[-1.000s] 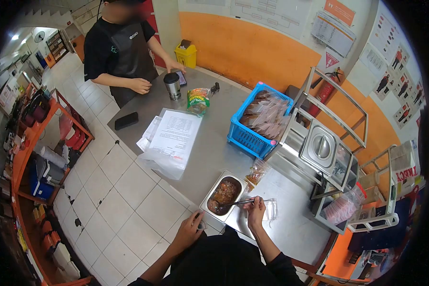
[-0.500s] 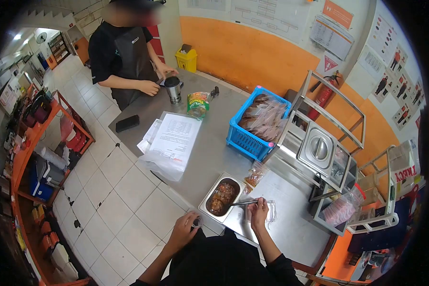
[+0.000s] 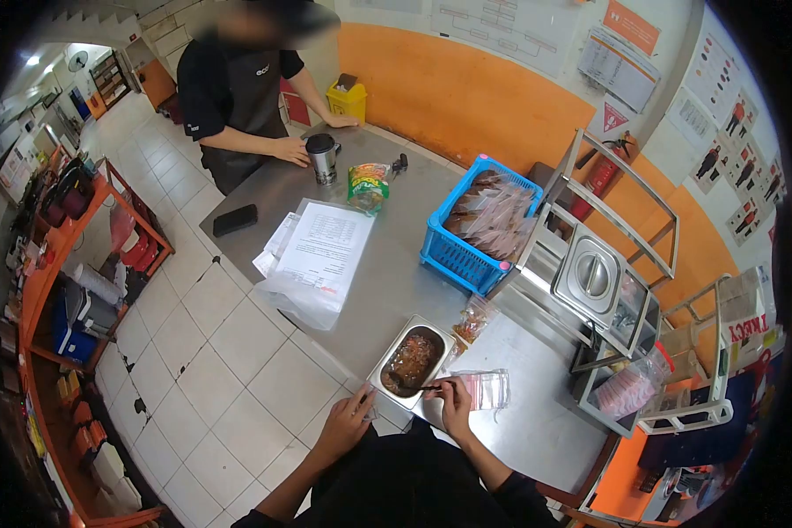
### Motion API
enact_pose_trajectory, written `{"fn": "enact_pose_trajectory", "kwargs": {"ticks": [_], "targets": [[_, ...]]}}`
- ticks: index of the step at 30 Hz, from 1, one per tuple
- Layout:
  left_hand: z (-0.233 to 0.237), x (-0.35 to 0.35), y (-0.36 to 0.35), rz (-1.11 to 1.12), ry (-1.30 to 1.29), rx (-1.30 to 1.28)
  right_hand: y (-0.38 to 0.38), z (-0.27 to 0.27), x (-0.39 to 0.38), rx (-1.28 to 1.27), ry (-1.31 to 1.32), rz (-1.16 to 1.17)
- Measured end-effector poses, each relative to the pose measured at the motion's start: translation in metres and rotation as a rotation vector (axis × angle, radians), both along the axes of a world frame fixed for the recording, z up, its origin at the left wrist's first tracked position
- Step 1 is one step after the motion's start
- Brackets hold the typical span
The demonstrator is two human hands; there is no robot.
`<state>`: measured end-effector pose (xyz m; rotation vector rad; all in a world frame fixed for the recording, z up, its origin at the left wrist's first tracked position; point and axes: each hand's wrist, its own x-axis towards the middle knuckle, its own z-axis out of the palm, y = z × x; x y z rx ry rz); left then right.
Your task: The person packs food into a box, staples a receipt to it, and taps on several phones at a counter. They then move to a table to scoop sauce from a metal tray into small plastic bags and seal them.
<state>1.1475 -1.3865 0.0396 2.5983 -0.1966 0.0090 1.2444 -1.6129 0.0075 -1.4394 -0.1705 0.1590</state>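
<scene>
Right hand (image 3: 452, 410) gripping slender spoon (image 3: 424, 388), chunky sauce (image 3: 418, 354), rectangular steel pan (image 3: 392, 348), left hand (image 3: 347, 424) holding clear plastic (image 3: 372, 413)

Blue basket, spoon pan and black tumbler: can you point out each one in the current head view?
Blue basket (image 3: 456, 261): head view, its side wall.
Pan (image 3: 381, 363): head view, its metal rim.
Tumbler (image 3: 324, 165): head view, its silver body.

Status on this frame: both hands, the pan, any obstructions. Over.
Left hand holding clear plastic item beside metal pan. Right hand gripping spoon, far end in sauce. Clear packets beside right hand, outside pan.
</scene>
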Motion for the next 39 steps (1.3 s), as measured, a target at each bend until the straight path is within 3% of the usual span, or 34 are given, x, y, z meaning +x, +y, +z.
{"fn": "enact_pose_trajectory", "kwargs": {"ticks": [5,11,21,25,31,34,37,39], "targets": [[0.000,0.002,0.003,-0.024,-0.014,-0.015,0.012,0.002,-0.003,0.186,0.258,-0.261],[0.000,0.003,0.005,-0.036,-0.011,-0.026,0.005,-0.005,0.011,0.304,0.339,-0.401],[0.003,0.003,0.007,-0.048,-0.023,-0.010,-0.016,-0.025,0.024,0.438,0.485,-0.481],[0.013,0.004,0.008,0.058,-0.064,-0.152,-0.024,-0.039,0.025,0.481,0.554,-0.515],[0.012,0.001,0.020,0.086,-0.131,-0.131,-0.034,-0.032,0.019,0.447,0.438,-0.454],[0.010,0.001,0.017,0.033,-0.127,-0.092,-0.027,0.000,0.016,0.187,0.288,-0.377],[0.009,0.001,0.009,-0.020,-0.098,-0.050,-0.020,0.007,0.019,0.124,0.138,-0.261],[0.002,0.002,0.005,-0.019,-0.090,-0.021,-0.021,0.015,0.023,-0.112,-0.067,-0.059]]}}
